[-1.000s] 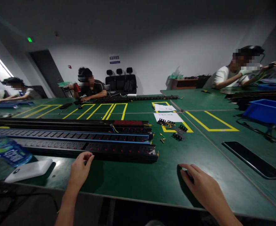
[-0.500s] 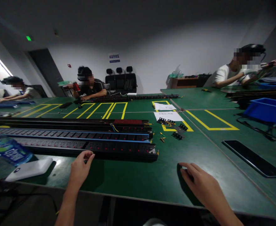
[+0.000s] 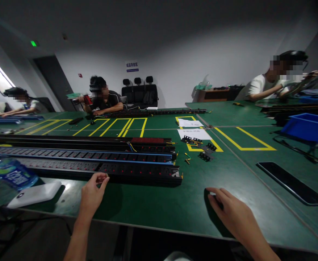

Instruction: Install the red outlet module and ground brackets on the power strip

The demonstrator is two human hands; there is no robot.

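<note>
Black and long, the nearest power strip (image 3: 138,173) lies on the glossy green table (image 3: 156,208); the left hand (image 3: 92,194) curls beside it, the right hand (image 3: 233,212) well apart; whether either grips anything, I cannot tell; beyond, straight yellow tape (image 3: 144,127), smooth pale wall (image 3: 175,69).

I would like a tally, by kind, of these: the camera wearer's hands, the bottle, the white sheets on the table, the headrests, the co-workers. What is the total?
Wearer's hands: 2
Bottle: 1
White sheets: 2
Headrests: 3
Co-workers: 3
Total: 11
</note>
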